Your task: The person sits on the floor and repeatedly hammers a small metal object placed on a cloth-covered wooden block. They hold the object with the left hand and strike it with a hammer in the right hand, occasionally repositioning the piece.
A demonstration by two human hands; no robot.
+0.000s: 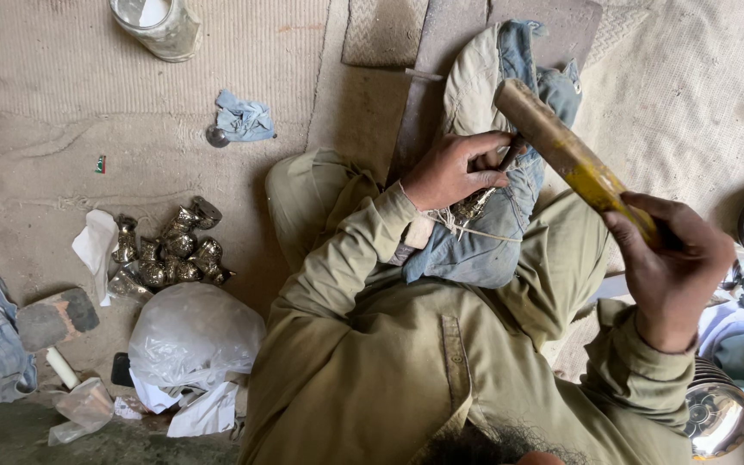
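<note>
My left hand (456, 168) grips a thin dark punch tool (510, 156) and presses it onto a small metal piece (473, 207) lying on a blue denim cushion (484, 245) across my lap. My right hand (673, 263) is raised to the right, closed around the yellow-taped wooden handle of a mallet (566, 153) that slants up toward the cushion. String runs across the denim beneath the metal piece.
A pile of several small silvery metal pieces (170, 252) lies on the mat at left, next to white paper and a plastic bag (193, 336). A mallet (53, 323) rests lower left, a glass jar (158, 26) at top, shiny metal bowls (716, 413) at right.
</note>
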